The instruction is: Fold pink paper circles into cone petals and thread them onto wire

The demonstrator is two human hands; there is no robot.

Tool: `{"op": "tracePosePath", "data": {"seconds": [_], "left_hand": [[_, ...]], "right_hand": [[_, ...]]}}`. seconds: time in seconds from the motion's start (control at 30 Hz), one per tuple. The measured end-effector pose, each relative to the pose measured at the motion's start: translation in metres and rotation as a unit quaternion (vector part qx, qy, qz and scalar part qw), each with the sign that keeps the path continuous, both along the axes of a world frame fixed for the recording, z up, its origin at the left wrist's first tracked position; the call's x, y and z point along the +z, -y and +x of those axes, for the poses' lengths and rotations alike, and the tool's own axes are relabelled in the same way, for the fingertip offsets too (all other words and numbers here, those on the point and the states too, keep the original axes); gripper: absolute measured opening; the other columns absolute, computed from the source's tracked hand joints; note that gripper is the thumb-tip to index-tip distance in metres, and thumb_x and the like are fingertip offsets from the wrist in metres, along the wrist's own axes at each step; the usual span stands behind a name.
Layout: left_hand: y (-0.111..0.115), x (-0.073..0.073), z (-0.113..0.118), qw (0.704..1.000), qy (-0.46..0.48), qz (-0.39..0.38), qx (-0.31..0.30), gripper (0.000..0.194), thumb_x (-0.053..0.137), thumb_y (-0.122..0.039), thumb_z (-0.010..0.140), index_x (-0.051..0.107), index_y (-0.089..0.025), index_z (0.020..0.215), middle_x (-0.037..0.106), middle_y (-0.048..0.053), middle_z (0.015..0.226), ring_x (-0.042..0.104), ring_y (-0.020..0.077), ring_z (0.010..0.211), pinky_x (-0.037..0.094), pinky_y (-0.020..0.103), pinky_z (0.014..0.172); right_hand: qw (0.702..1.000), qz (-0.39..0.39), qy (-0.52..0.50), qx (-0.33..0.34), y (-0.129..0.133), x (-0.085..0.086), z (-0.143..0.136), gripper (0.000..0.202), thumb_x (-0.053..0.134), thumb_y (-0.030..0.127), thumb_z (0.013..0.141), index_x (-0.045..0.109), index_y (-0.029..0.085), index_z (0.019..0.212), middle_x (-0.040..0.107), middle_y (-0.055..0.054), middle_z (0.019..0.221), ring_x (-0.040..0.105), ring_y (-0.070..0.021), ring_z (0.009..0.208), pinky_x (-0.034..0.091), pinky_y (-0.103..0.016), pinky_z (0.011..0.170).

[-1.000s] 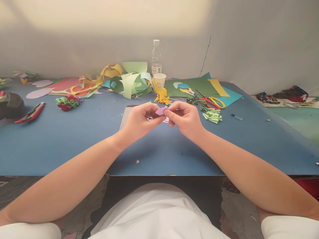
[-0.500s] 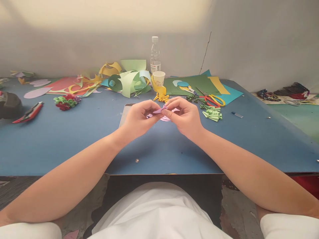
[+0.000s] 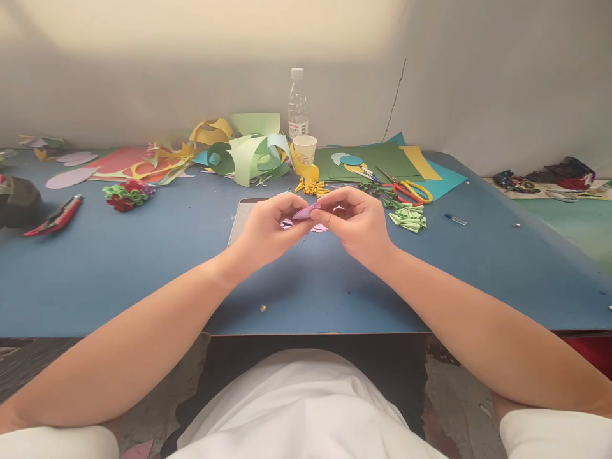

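Between my two hands, above the blue table, is a small rolled piece of purple paper [image 3: 305,213]. My left hand [image 3: 268,224] pinches its left part between thumb and fingers. The fingertips of my right hand [image 3: 359,223] close on its right end. A thin dark line, maybe a needle or thread, hangs just below the paper. More purple paper pieces [image 3: 319,227] lie on the table behind my hands, partly covered by them. Part of a flat grey tablet-like object [image 3: 241,220] shows beside my left hand.
Light green paper cones [image 3: 408,218] and yellow-handled scissors [image 3: 415,192] lie to the right. Behind stand a paper cup [image 3: 305,150] and a plastic bottle [image 3: 298,105]. A red-green paper flower cluster [image 3: 129,195] and a red utility knife [image 3: 56,217] are on the left.
The purple paper has turned slightly in my fingers and shows more of its side. A thin dark line has come into view below it. Both hands stay nearly in place.
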State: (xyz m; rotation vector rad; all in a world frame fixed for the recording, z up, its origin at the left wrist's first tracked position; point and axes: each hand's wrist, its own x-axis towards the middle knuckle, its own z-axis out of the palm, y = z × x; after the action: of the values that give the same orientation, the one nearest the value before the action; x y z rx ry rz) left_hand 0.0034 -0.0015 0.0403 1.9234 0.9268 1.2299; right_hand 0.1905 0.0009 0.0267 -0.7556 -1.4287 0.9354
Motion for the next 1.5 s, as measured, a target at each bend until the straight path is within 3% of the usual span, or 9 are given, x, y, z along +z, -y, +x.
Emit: {"op": "tracePosePath", "data": {"seconds": [0.17, 0.43, 0.53, 0.7, 1.03, 1.5], "left_hand": [[-0.002, -0.001, -0.001, 1.0, 0.001, 0.021, 0.0, 0.015, 0.078, -0.03, 0.088, 0.069, -0.019, 0.084, 0.064, 0.0, 0.077, 0.055, 0.0137, 0.071, 0.046, 0.029, 0.065], [-0.004, -0.001, -0.002, 0.999, -0.003, 0.033, 0.01, 0.012, 0.078, -0.028, 0.088, 0.071, -0.019, 0.09, 0.072, 0.003, 0.084, 0.062, 0.0153, 0.076, 0.051, 0.03, 0.069], [-0.002, 0.0, -0.001, 0.999, 0.003, 0.04, 0.018, 0.013, 0.079, -0.027, 0.086, 0.074, -0.019, 0.095, 0.076, 0.005, 0.09, 0.066, 0.0166, 0.079, 0.054, 0.03, 0.071], [0.0, 0.002, 0.0, 0.998, -0.023, 0.046, 0.033, 0.012, 0.077, -0.03, 0.089, 0.075, -0.018, 0.086, 0.074, 0.002, 0.079, 0.063, 0.0138, 0.071, 0.05, 0.027, 0.065], [-0.003, -0.001, -0.002, 0.998, -0.001, 0.023, 0.058, 0.016, 0.079, -0.035, 0.088, 0.079, -0.02, 0.083, 0.075, 0.004, 0.078, 0.06, 0.0154, 0.07, 0.047, 0.03, 0.063], [-0.005, -0.004, -0.004, 1.0, 0.01, 0.015, 0.023, 0.018, 0.079, -0.036, 0.089, 0.075, -0.021, 0.081, 0.067, 0.001, 0.071, 0.051, 0.0128, 0.063, 0.041, 0.03, 0.058]], "right_hand": [[0.999, 0.029, 0.02, -0.018, 0.0, -0.001, -0.001, 0.02, 0.088, 0.034, 0.08, 0.075, 0.024, 0.091, 0.078, -0.002, 0.09, 0.074, -0.0209, 0.083, 0.062, -0.037, 0.071], [0.987, 0.109, 0.091, -0.075, 0.004, 0.003, -0.001, 0.006, 0.079, 0.029, 0.089, 0.077, 0.024, 0.092, 0.077, -0.002, 0.09, 0.071, -0.018, 0.079, 0.06, -0.032, 0.065], [0.986, 0.098, 0.103, -0.089, 0.005, 0.004, -0.001, 0.006, 0.078, 0.029, 0.089, 0.076, 0.023, 0.091, 0.076, -0.002, 0.089, 0.07, -0.0181, 0.079, 0.06, -0.032, 0.065], [0.987, 0.071, 0.1, -0.099, 0.006, 0.006, -0.002, 0.01, 0.079, 0.031, 0.088, 0.073, 0.022, 0.087, 0.076, -0.002, 0.087, 0.07, -0.0177, 0.077, 0.059, -0.032, 0.065], [0.998, -0.002, 0.043, -0.045, 0.007, 0.005, -0.001, 0.012, 0.08, 0.029, 0.084, 0.072, 0.022, 0.082, 0.076, -0.003, 0.085, 0.07, -0.0193, 0.077, 0.058, -0.034, 0.067], [0.998, -0.014, 0.036, -0.051, 0.009, 0.011, -0.002, 0.029, 0.088, 0.044, 0.078, 0.07, 0.021, 0.078, 0.074, -0.002, 0.075, 0.069, -0.0181, 0.07, 0.058, -0.034, 0.064]]}}
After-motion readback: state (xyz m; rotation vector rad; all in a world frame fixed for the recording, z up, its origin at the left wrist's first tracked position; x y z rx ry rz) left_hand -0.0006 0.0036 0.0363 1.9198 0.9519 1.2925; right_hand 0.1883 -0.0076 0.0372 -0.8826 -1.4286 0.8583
